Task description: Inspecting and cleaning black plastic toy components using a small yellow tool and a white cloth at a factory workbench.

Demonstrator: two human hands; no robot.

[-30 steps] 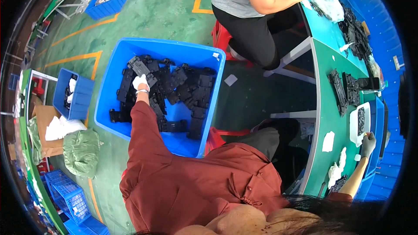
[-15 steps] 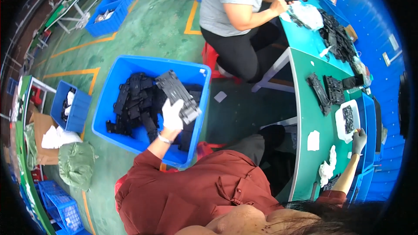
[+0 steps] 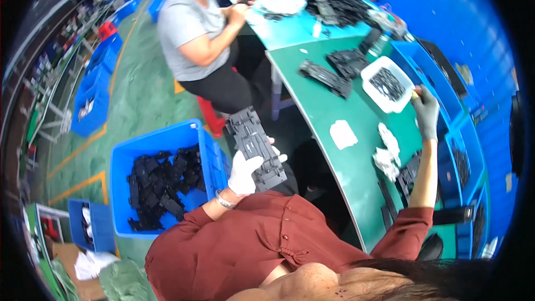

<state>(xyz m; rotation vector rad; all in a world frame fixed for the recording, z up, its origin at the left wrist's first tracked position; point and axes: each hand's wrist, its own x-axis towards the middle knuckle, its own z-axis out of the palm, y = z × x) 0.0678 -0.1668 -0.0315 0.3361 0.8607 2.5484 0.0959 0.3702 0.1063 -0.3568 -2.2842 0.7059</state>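
My left hand [image 3: 245,171], in a white glove, grips a long black plastic part [image 3: 255,146] with moulded ribs and slots. The part is held tilted in front of my body, just right of a big blue bin [image 3: 158,233]. Many similar black parts [image 3: 161,187] lie heaped in that bin. Over the green table, my right hand [image 3: 427,112] wears a grey glove with the fingertips showing. Its fingers are closed at the rim of a white plastic tub [image 3: 372,99], which contains small black pieces [image 3: 388,83].
Two black parts [image 3: 326,78] lie beyond the tub. A white paper [image 3: 343,134] and a crumpled white cloth [image 3: 387,159] rest on the table [image 3: 317,108]. Blue trays [image 3: 465,161] line its right side. A co-worker [image 3: 195,39] sits ahead, handling a black piece.
My view has swung right. My left hand has lifted the black part out from over the bin and brought it toward the table. My right hand stays at the tub's rim.
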